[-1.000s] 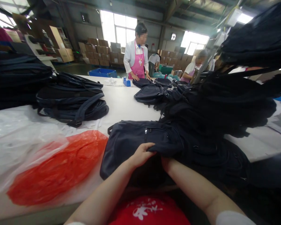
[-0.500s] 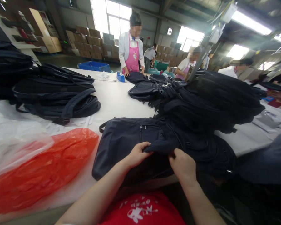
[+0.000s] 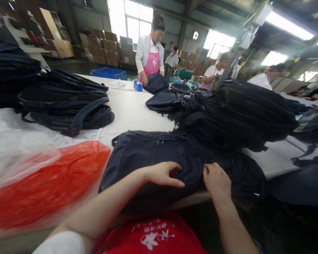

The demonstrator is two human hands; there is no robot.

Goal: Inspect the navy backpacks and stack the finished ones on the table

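A dark navy backpack (image 3: pixel 137 155) lies flat in front of me, near the table's front edge, with a short zipped pocket on its face. My left hand (image 3: pixel 164 173) rests on its lower front, thumb and fingers apart and nothing held between them. At the bag's right edge, my right hand (image 3: pixel 217 179) is closed, fingertips pinched on the backpack's seam; whether a zipper pull is in the pinch is hidden. Another dark backpack (image 3: pixel 243 173) lies just beyond that hand, partly under the pile.
Dark backpacks are heaped at the right (image 3: pixel 249 109) and stacked at the left (image 3: pixel 63 102). Red plastic (image 3: pixel 50 183) and clear plastic sheeting (image 3: pixel 13 141) cover the left front. Across the white table (image 3: pixel 132 109), a person in a pink apron (image 3: pixel 153 60) handles a bag.
The fold of fabric that both hands held up now lies flat. My left hand has opened; my right hand has shifted slightly right along the bag's edge.
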